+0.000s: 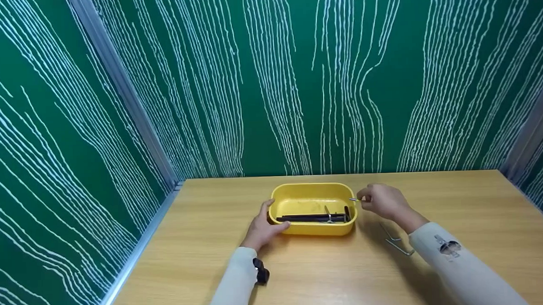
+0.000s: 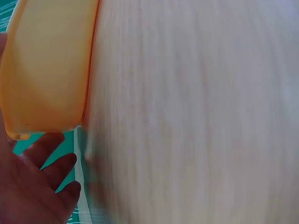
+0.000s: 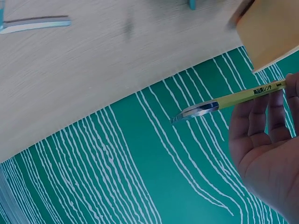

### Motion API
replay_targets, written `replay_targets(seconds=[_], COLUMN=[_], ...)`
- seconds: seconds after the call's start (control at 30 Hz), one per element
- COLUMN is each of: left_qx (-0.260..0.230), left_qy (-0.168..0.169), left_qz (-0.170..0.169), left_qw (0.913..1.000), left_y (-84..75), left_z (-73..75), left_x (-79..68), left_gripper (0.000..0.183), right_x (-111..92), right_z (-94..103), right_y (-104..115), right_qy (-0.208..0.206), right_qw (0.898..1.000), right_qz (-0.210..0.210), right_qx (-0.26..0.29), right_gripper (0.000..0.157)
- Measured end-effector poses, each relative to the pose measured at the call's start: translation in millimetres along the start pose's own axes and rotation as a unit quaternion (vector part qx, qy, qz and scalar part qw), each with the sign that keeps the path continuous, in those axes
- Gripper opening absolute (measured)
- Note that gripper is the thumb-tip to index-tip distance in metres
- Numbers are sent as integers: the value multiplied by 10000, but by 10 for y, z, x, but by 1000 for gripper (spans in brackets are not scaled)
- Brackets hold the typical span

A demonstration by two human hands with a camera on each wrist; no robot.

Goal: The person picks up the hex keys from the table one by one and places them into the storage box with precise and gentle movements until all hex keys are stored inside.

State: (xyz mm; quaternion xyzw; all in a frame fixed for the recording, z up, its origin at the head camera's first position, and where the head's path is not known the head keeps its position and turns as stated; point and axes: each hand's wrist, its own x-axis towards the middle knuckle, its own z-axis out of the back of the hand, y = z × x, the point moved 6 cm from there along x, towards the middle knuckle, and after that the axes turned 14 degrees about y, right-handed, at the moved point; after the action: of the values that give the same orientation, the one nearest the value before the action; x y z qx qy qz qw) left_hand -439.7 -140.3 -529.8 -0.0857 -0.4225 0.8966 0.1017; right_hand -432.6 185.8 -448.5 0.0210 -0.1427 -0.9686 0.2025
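A yellow plastic bin (image 1: 317, 231) stands on the table, with my left hand (image 1: 263, 227) gripping its left end, thumb over the front rim and a finger at the left rim. In the left wrist view the other fingers (image 2: 58, 170) spread beside the bin's end. Between thumb and fingers, my right hand (image 1: 384, 202) pinches a hex key (image 3: 238, 98) with a yellow printed sleeve and a bent silver end, just by the bin's right rim. Black hex keys (image 1: 307, 218) and a few silver ones lie along the front of the bin.
Two silver L-shaped hex keys (image 1: 399, 246) lie on the wooden table (image 1: 330, 277), under and beside my right forearm. Green panels (image 1: 269, 80) with white wavy lines rise behind and at the sides. A metal post (image 1: 125, 94) stands at the left corner.
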Motion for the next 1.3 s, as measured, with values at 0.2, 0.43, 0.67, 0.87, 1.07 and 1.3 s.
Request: replay_targets(seconds=[0.2,0.43,0.67,0.87,1.07,1.3], left_qx=[2,-17,-70,-84,-39,-158], left_qy=[28,39,29,49,4,34], left_qz=[37,56,68,36,-62,-42], left_qw=[10000,10000,9999,9999,10000,9999], left_y=[-14,15,17,4,8,34], left_z=[-2,-7,10,9,2,-14], left_x=[-19,2,10,6,8,21], left_gripper=[94,94,96,97,94,90], right_x=[43,109,196,261,288,334], right_z=[-12,-27,-50,-82,-111,-165], right_y=[48,164,390,545,669,814], right_qy=[70,24,141,210,84,24], right_qw=[10000,10000,9998,9997,9995,9992], right_qz=[-32,48,49,121,295,388], right_qx=[-4,-73,105,95,106,102], right_gripper=[15,16,17,17,18,18])
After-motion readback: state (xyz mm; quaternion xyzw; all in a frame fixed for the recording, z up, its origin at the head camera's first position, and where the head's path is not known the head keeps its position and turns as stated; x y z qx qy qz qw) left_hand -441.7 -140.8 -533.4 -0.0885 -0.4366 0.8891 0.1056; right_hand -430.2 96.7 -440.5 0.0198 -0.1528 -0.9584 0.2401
